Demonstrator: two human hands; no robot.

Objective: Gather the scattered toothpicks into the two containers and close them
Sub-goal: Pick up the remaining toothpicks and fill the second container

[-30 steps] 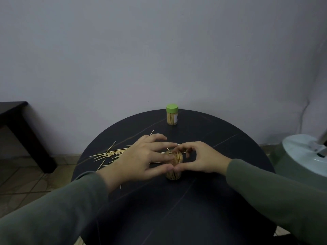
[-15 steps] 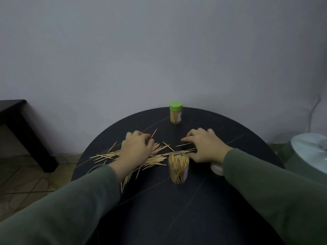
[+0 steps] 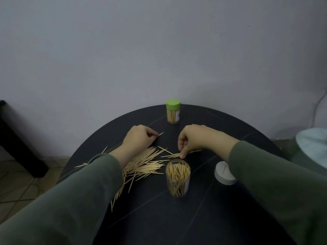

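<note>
The left hand (image 3: 139, 138) is curled, pinching a single toothpick (image 3: 160, 134) whose tip pokes out past the fingers toward the back of the bench (image 3: 194, 218). The right hand (image 3: 198, 138) arches over a small cluster of toothpicks (image 3: 187, 152), thumb and fingers pressing down to nip them off the surface.

Just in front of the right hand stands the open container (image 3: 177, 177), clear, upright and already well filled. The main scatter of toothpicks (image 3: 145, 163) fans out to its left, partly under the left forearm. Its white lid (image 3: 223, 174) lies on the bench to the right, by the right sleeve. The second container (image 3: 173, 111) stands at the far edge with its green cap on.

Picking one stick at a time looks slow. It would likely go better to sweep the scatter into a parallel bundle with both hands, lift it by the middle, and drop it in upright. The open container is light and could easily be tipped by a sleeve.
</note>
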